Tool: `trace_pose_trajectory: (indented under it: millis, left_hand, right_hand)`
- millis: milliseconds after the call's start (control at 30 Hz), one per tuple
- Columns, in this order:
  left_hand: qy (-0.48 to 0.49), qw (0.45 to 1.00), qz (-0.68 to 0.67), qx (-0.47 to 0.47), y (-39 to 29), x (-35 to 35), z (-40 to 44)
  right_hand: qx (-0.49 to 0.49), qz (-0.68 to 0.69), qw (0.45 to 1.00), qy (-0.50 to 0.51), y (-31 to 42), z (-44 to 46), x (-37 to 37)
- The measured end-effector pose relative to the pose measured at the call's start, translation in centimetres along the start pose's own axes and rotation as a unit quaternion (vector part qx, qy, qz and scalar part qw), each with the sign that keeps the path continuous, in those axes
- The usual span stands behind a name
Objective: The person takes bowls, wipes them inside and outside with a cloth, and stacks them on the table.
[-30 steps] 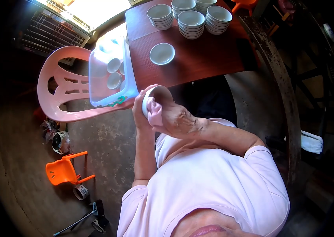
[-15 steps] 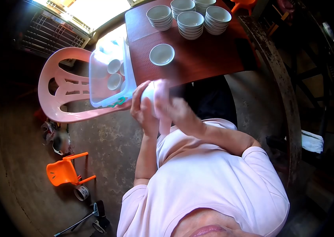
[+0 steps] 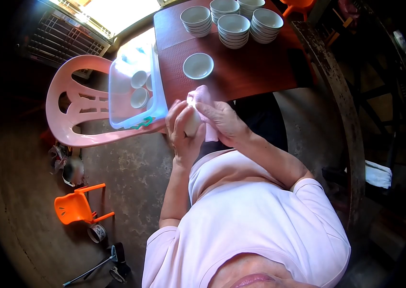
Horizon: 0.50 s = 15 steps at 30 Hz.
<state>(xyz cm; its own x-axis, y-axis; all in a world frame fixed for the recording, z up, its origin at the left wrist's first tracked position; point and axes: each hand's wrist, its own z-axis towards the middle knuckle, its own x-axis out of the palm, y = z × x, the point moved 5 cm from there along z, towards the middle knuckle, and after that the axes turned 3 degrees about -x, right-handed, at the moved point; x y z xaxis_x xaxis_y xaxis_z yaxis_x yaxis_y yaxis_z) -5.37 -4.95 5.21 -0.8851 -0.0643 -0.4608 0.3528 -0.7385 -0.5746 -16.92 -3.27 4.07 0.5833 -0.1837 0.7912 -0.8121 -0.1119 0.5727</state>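
Held in front of my waist, a white bowl [image 3: 193,123] is gripped in the curled fingers of my left hand [image 3: 180,134]. My right hand [image 3: 228,126] pinches a pink cloth [image 3: 201,94] and presses it against the bowl; part of the cloth hangs below. Fingers and cloth hide much of the bowl. Just beyond my hands, a single white bowl [image 3: 198,66] stands upright on the red-brown table [image 3: 174,85]. To the left is a clear plastic bin [image 3: 121,110] with several small white bowls [image 3: 139,98] inside.
Several stacks of white bowls [image 3: 234,36] stand at the table's far side. The bin rests on a pink plastic chair [image 3: 61,122]. A small orange chair [image 3: 76,209] is on the floor at left. A worn wooden post [image 3: 339,105] runs along the right.
My right hand and the cloth, blurred before, now show sharply against the bowl. The bowl has turned somewhat in my left hand. The view has shifted slightly.
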Motion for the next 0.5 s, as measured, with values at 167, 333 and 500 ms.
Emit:
trace_pose_trajectory:
  millis: [167,333,500]
  left_hand:
    - [0.023,0.695,-0.554,-0.459,3.5,1.6,-2.6]
    - [0.108,0.772,-0.495,-0.383,2.6,1.1,-1.6]
    - [0.152,0.963,-0.198,-0.1,0.4,0.0,0.0]
  right_hand:
    - [-0.197,-0.356,0.913,0.029,0.4,-1.0,-2.0]
    - [-0.237,-0.425,0.873,0.005,-0.4,-2.8,-2.1]
    - [-0.135,-0.244,0.959,0.046,0.6,-0.5,-2.9]
